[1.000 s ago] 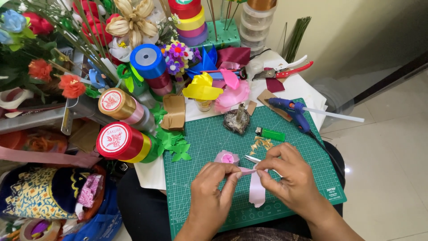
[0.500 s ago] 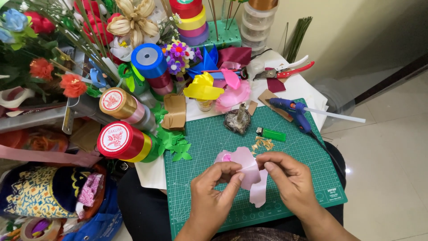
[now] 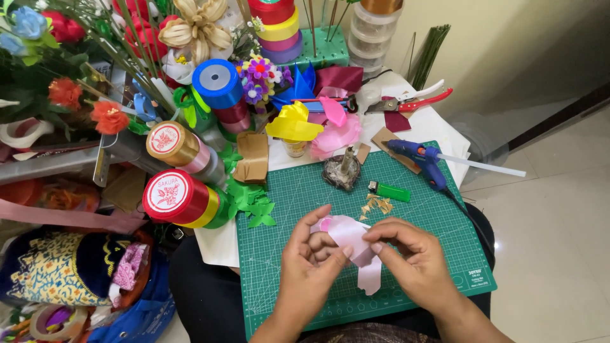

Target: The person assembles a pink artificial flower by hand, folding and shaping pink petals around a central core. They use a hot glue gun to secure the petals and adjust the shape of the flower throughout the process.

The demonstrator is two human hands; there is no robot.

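While both hands work above the green cutting mat (image 3: pixel 305 209), the pink ribbon strip (image 3: pixel 352 241) sits pinched between them. Left hand (image 3: pixel 311 260): thumb up along the ribbon's left end, fingers (image 3: pixel 340 257) curled under it, clamped on the folded part. Right hand (image 3: pixel 416 260): thumb and forefinger together on the ribbon's right edge, other fingers bent below. Ribbon is folded into a loop at the top between the two thumbs; its loose tail hangs down between the hands, just over the mat. Can't tell whether the tail touches the mat.

Relative to the mat:
- On it, upper middle: small dark candle stub in a holder (image 3: pixel 343 170), green lighter (image 3: pixel 391 190) just right of it, little heap of tan scraps (image 3: pixel 378 204) just below the lighter.
- Upper right corner: blue glue gun (image 3: pixel 422 159) with a white glue stick poking out to the right, cord running down the mat's right edge.
- Left edge: green paper leaves (image 3: pixel 251 203), partly on the mat.
- Further left, off the mat: red ribbon spool (image 3: pixel 178 197), gold spool (image 3: pixel 173 145), blue spool (image 3: pixel 217 82).
- Above the mat on the white counter (image 3: pixel 445 127): yellow petals (image 3: pixel 293 124), pink petals (image 3: pixel 337 130), brown folded ribbon (image 3: pixel 253 155), red-handled cutters (image 3: pixel 413 100).
- Far upper left: artificial flowers (image 3: pixel 76 101).
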